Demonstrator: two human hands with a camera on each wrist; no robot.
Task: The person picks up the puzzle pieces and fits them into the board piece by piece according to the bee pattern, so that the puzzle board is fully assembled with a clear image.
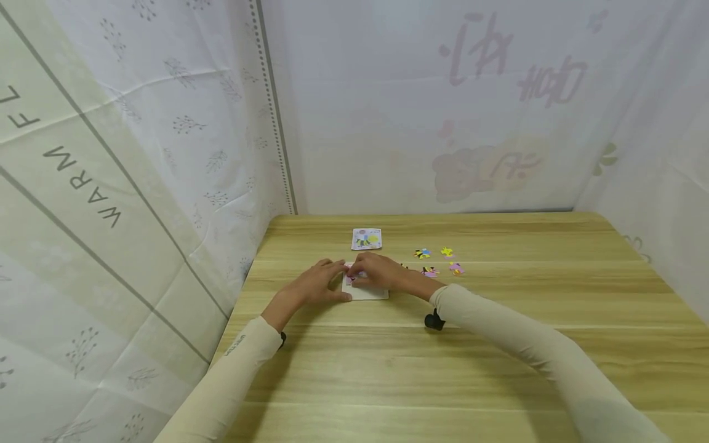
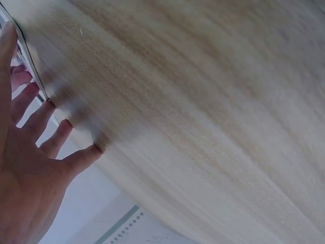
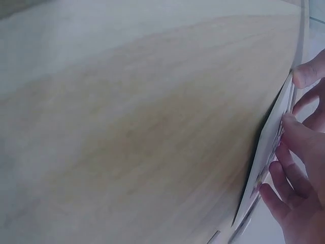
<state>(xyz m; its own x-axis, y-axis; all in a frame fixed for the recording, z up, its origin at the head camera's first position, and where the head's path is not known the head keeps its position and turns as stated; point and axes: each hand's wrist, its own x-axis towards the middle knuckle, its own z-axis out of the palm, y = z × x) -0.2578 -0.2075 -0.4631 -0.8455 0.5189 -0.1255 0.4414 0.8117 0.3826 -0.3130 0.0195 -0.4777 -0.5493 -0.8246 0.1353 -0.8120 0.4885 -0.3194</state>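
Observation:
A white puzzle board [image 1: 370,294] lies on the wooden table with a pink puzzle piece [image 1: 350,280] at its left part. My right hand [image 1: 378,271] reaches over the board, thumb and fingertips close together at that piece, pinching it down against the surface. Much of the board is hidden under this hand. At the board's left side, my left hand [image 1: 317,283] rests with thumb at the near corner and forefinger by the far corner. The left wrist view shows its other fingers [image 2: 57,137] spread, tips on the tabletop.
Behind the board lies a square picture card [image 1: 367,239] with a bee. Loose puzzle pieces lie to the right: a yellow one [image 1: 447,251], a blue-and-yellow one [image 1: 423,253], a pink-and-yellow one [image 1: 456,268] and others near my right wrist. Curtains hang behind and beside the table [image 1: 498,307].

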